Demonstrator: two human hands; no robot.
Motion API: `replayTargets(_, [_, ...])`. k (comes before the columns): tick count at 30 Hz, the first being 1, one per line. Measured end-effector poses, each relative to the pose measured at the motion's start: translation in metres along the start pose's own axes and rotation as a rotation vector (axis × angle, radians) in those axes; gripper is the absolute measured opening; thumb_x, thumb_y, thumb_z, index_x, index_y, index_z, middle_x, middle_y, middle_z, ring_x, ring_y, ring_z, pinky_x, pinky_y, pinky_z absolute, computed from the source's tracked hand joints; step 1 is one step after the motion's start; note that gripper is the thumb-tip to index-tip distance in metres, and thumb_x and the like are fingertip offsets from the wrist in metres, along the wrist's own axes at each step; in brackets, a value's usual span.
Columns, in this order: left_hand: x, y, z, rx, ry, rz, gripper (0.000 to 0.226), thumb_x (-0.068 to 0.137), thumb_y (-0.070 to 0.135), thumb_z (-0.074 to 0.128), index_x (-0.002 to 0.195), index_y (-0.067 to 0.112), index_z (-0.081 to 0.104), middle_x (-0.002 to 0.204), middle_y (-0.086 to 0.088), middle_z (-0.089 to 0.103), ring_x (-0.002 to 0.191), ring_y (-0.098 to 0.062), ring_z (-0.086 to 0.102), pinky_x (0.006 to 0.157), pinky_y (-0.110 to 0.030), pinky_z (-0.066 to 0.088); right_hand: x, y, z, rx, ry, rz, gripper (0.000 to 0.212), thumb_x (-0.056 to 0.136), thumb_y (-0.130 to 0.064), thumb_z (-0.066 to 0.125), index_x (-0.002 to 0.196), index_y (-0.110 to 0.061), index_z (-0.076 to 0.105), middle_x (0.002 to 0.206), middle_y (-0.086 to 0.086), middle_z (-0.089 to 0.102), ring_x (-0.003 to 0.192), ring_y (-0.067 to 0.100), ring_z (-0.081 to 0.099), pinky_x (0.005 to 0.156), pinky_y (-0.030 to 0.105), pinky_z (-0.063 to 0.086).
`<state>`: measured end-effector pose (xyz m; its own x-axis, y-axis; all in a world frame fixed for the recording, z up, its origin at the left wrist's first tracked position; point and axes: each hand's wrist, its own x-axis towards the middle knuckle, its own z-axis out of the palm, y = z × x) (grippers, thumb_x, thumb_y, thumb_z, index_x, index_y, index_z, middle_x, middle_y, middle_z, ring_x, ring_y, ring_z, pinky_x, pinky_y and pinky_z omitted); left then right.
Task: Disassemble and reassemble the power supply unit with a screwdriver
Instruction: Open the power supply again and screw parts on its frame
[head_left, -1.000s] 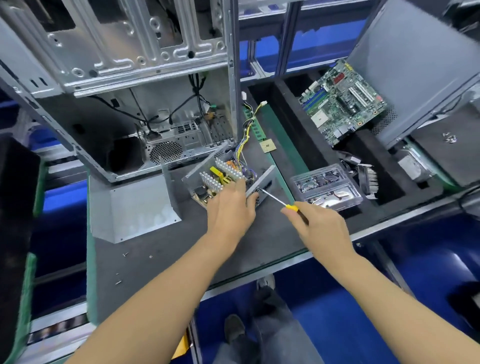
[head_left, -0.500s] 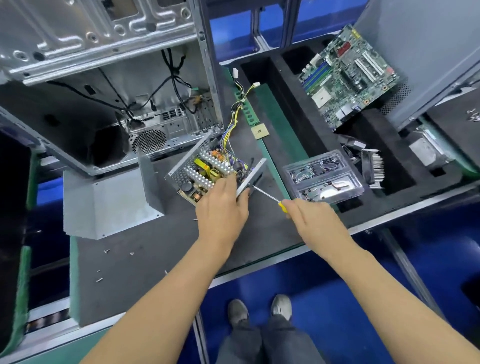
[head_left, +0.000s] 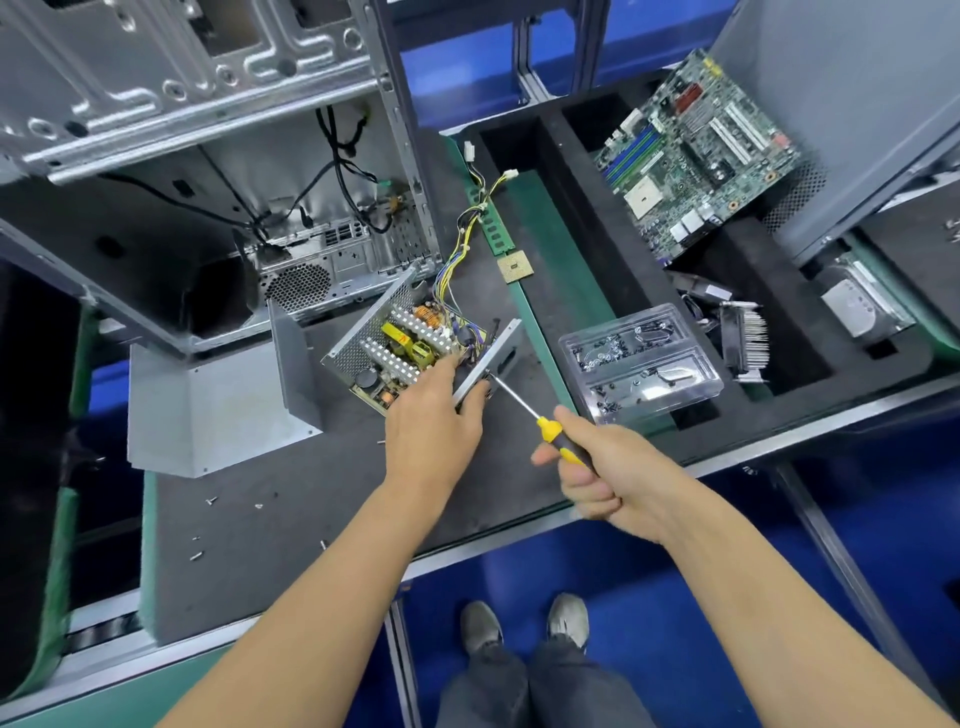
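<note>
The open power supply unit (head_left: 400, 343) lies on the dark mat, its yellow coils, heat sinks and wire bundle exposed. My left hand (head_left: 434, 415) grips its near right metal side wall. My right hand (head_left: 605, 467) holds the yellow-and-black screwdriver (head_left: 540, 421) by the handle; the shaft slants up and left, and its tip sits at that side wall beside my left fingers. The unit's grey bent metal cover (head_left: 218, 405) lies off to the left.
An open computer case (head_left: 208, 156) stands behind the unit. A clear tray of screws (head_left: 641, 361) sits to the right, with a motherboard (head_left: 696, 156), heat sink (head_left: 743, 343) and hard drive (head_left: 857, 301) in black foam bays. Loose screws (head_left: 210, 501) dot the mat.
The view has shifted and drawn closer. My right hand slid back down the screwdriver handle, showing more yellow. The tip stays at the side wall, which my left hand keeps hold of.
</note>
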<state>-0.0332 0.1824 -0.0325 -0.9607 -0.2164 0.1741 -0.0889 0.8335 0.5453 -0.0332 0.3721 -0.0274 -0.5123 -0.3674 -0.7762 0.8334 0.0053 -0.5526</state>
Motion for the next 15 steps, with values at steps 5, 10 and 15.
replayTargets(5, [0.001, 0.001, 0.000, -0.020, -0.016, -0.004, 0.039, 0.093, 0.026, 0.066, 0.129, 0.010, 0.062, 0.102, -0.010, 0.073, 0.094, -0.037, 0.065, 0.079, -0.044, 0.049, -0.008, 0.013, 0.005, -0.591, 0.548, -0.666, 0.021, 0.085, -0.050, 0.070, 0.074, -0.033, 0.075, 0.061, -0.006, 0.062, 0.054, 0.005, 0.049, 0.052, 0.011, 0.039])
replayTargets(10, [0.000, 0.001, 0.000, -0.031, -0.004, -0.012, 0.037, 0.093, 0.026, 0.066, 0.127, 0.010, 0.064, 0.100, -0.011, 0.073, 0.093, -0.038, 0.064, 0.076, -0.043, 0.048, -0.009, 0.015, 0.006, -0.290, 0.462, -0.579, 0.024, 0.076, -0.059, 0.070, 0.082, -0.036, 0.076, 0.076, -0.011, 0.067, 0.069, 0.008, 0.056, 0.069, 0.021, 0.048])
replayTargets(15, [-0.002, 0.001, 0.000, -0.032, 0.010, -0.001, 0.038, 0.093, 0.025, 0.067, 0.126, 0.008, 0.064, 0.099, -0.011, 0.072, 0.093, -0.038, 0.064, 0.075, -0.042, 0.046, -0.006, 0.017, 0.008, -0.376, 0.386, -0.369, 0.053, 0.098, -0.054, 0.042, 0.071, -0.025, 0.076, 0.054, -0.003, 0.061, 0.045, 0.007, 0.044, 0.054, 0.027, 0.037])
